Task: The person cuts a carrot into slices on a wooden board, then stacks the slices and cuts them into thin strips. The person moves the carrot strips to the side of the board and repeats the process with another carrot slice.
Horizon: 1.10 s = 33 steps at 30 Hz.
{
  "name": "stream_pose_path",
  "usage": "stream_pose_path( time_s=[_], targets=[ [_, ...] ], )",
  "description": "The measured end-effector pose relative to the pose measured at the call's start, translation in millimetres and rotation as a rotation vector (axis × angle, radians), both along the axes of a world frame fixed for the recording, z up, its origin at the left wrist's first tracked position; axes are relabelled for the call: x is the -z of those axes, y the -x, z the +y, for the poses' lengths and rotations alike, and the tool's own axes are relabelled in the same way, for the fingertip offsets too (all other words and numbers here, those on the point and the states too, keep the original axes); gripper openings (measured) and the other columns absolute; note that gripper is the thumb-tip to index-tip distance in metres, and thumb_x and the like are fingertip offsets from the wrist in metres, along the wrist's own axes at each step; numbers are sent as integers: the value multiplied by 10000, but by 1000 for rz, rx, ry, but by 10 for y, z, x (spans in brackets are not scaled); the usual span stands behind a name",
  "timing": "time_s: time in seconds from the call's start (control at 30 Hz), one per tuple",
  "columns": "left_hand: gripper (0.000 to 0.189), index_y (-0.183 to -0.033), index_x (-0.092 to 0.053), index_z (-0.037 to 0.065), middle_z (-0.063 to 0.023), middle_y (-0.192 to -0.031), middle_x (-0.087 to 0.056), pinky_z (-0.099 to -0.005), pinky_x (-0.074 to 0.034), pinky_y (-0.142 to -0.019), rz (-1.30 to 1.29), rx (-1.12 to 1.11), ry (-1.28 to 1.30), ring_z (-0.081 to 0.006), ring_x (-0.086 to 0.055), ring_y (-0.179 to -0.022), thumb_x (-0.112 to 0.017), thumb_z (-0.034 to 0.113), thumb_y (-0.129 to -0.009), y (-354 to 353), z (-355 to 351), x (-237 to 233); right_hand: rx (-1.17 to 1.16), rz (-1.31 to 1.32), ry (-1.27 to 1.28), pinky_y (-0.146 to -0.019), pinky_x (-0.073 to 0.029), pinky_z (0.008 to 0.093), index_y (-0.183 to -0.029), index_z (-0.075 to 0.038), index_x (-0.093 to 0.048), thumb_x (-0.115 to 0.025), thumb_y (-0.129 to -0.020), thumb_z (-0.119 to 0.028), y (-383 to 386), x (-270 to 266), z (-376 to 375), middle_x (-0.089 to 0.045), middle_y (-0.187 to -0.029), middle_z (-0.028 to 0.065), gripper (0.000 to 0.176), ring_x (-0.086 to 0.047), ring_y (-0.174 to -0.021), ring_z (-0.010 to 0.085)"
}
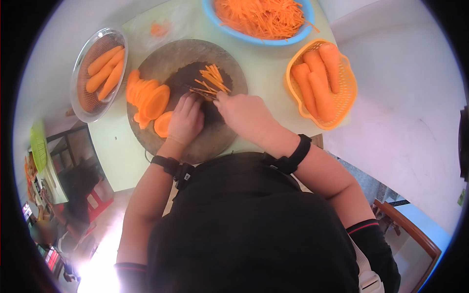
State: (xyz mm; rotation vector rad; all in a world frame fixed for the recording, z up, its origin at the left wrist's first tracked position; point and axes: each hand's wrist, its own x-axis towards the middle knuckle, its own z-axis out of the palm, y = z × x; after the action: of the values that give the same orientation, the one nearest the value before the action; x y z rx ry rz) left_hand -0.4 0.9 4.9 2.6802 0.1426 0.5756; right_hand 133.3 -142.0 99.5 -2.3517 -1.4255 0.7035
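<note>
Head view: your right hand (245,110) is curled around what seems a thin metal knife (202,93), its blade pointing left to your left hand (186,117), fingers bent, grip unclear; slender orange carrot strips (212,77) lie just beyond, on the round wooden board (210,141).

The left arm (139,215) reaches far from the near left, its hand (186,117) palm down with fingers bent, while the right arm (330,173), bent at the elbow, slants leftward to a closed hand (246,113) just beside it.
</note>
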Motion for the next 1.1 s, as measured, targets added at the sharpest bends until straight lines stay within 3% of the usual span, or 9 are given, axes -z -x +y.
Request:
stream_pose_path(
  time_s=[0.17, 0.4, 0.57, 0.67, 0.7, 0.97, 1.1],
  targets=[
    [397, -1086, -602, -37, -162, -1118, -578, -420, -502, -929, -5, 1, 7, -349, -565, -1102, -623, -29, -690, -16, -12, -28, 190, 0, -16, -645, -523, 503, -918, -32, -590, -464, -1005, -290, -168, 53, -83, -659, -724, 199, 300, -664, -720, 388],
    [364, -1058, -608, -21, -155, -1108, -575, -404, -502, -929, -31, -1, 31, -350, -570, -1097, -608, -81, -699, -6, -14, -8, 229, 123, -118, -636, -495, 520, -928, -35, -590, -483, -1001, -310, -215, 36, -198, -636, -712, 220, 304, -627, -695, 428],
    [383, -1058, -598, -34, -167, -1119, -567, -422, -495, -943, -14, 18, 51, -367, -548, -1112, -639, -17, -677, 8, 6, 30, 292, 93, -164, -644, -484, 524, -936, -37, -597, -505, -991, -310, -242, -10, -283, -632, -713, 231, 293, -619, -712, 445],
    [334, -1008, -612, -16, -173, -1071, -559, -430, -471, -959, -28, 56, 31, -371, -531, -1039, -595, 14, -676, 14, 27, -34, 257, 79, -274, -651, -471, 536, -922, -31, -594, -515, -984, -322, -217, -29, -321, -624, -715, 243, 308, -616, -734, 456],
    [397, -1052, -612, -33, -190, -1114, -553, -439, -457, -986, 24, 99, 80, -385, -527, -1094, -623, 0, -657, 25, 84, 91, 265, 117, -285, -656, -468, 540, -911, -26, -590, -520, -981, -330, -211, -5, -303, -621, -716, 247, 319, -613, -745, 461],
    [365, -1055, -613, -22, -144, -1126, -548, -363, -482, -946, 150, 101, 16, -323, -530, -1107, -629, 7, -692, 20, 123, 0, 267, 273, -178, -491, -470, 398, -841, -7, -534, -530, -985, -299, -261, 182, -297, -568, -561, 164, 325, -595, -453, 276],
    [444, -1134, -603, -28, -141, -1146, -540, -371, -476, -964, 85, 97, -35, -323, -520, -1129, -636, 9, -693, 90, 48, 66, 261, 294, -159, -494, -477, 394, -860, 0, -546, -533, -984, -298, -246, 140, -327, -572, -567, 156, 323, -597, -455, 267]
  ],
)
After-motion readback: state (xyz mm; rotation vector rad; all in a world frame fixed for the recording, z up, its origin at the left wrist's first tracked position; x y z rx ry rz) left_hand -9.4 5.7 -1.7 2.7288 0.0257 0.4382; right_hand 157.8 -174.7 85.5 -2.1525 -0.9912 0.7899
